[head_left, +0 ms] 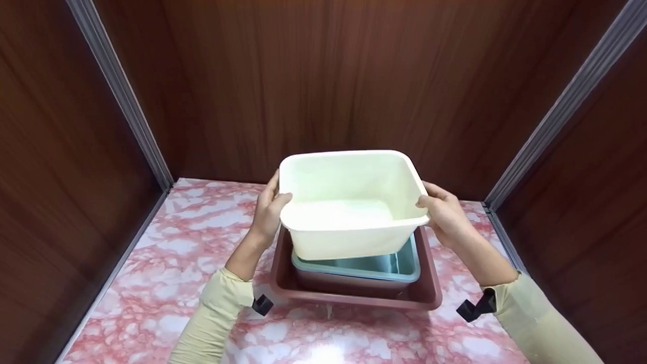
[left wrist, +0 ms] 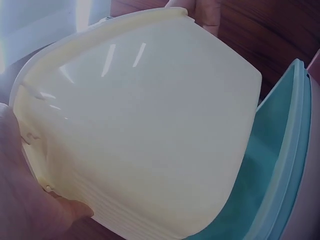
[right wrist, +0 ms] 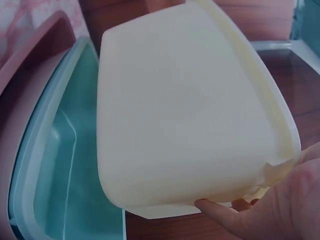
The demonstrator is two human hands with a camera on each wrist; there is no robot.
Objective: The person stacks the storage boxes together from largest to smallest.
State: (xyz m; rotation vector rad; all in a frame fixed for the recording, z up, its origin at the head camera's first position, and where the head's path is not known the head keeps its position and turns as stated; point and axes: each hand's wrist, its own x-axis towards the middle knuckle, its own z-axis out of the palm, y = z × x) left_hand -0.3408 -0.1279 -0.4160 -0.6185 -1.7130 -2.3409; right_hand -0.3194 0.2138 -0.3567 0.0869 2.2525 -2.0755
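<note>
A cream plastic basin [head_left: 349, 242] is held up by both hands, slightly tilted, above a stack of other basins. My left hand [head_left: 267, 212] grips its left end, thumb over the rim and fingers outside. At the opposite end, my right hand [head_left: 445, 215] holds the rim the same way. Below it sits a teal basin [head_left: 374, 273], partly covered by the cream one. In the right wrist view the teal basin [right wrist: 75, 165] shows its inner wall, apart from the cream basin's base. A larger maroon basin [head_left: 354, 299] surrounds the stack on the table.
The table [head_left: 202, 263] has a red and white marbled top. Brown wood-grain panels [head_left: 323, 76] rise behind and at both sides, with grey metal posts [head_left: 121, 91] at the corners. A dark strap piece [head_left: 263, 305] hangs by each wrist.
</note>
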